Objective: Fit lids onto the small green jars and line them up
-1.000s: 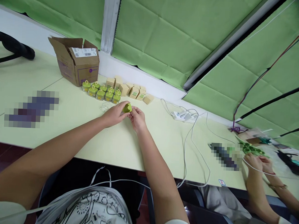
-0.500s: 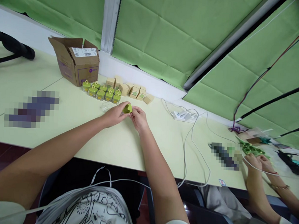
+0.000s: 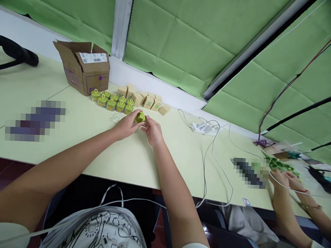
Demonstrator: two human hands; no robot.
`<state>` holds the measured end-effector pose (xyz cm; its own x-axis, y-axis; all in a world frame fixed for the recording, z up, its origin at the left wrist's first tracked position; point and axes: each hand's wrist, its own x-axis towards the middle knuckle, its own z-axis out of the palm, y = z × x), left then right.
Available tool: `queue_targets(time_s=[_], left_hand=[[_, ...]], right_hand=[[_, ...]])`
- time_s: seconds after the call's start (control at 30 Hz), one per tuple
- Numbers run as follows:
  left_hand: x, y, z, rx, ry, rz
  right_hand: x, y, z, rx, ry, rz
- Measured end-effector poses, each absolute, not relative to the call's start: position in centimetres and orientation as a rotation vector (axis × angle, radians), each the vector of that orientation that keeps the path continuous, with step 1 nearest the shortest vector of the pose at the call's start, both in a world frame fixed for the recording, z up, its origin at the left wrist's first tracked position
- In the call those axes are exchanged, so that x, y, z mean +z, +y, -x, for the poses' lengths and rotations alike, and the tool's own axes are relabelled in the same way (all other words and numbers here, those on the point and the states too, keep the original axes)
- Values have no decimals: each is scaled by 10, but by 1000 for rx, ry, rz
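My left hand (image 3: 125, 126) is closed around a small green plastic piece (image 3: 139, 117), held just above the table. Its colour matches the lids on the little containers behind, but its exact kind is partly hidden by the fingers. From the other side, my right hand (image 3: 153, 132) has its curled fingertips at the edge of the same piece. Beside my left hand lies a clear plastic item (image 3: 116, 118), partly covered by the hand. Just beyond stand several small clear containers (image 3: 111, 105) with green lids and looped handles.
Small tan cardboard boxes (image 3: 149, 102) line the back, right of the containers. An open carton (image 3: 87, 71) stands at the back left. White cables (image 3: 212, 144) and a power strip (image 3: 205, 128) lie to the right. Farther right, a co-worker's hands (image 3: 286, 179) handle green parts (image 3: 280, 164).
The green piece has turned in my left hand and shifted slightly left. My right hand's fingers have changed their position at its edge. The containers and boxes stay put.
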<state>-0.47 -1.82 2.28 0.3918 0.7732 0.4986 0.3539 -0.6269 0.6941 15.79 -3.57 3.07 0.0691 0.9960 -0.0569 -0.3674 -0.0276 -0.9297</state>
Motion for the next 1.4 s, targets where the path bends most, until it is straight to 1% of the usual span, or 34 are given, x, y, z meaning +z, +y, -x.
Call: queue_targets(time_s=[0.47,0.67,0.9,1.4], left_hand=[[25,-19,5,1121,1207,-2214],[27,-24,4,1118,1143,-2241],[26,-24,3,1318,992,-2358],[25,-19,4,1385,1057,-2349]], right_hand=[[32,-43,-147,1354,-976,840],[30,-39,-148,1297,-964,872],[24,-35,-149,1237,-924,917],[25,-39,-144,1233,-914,892]])
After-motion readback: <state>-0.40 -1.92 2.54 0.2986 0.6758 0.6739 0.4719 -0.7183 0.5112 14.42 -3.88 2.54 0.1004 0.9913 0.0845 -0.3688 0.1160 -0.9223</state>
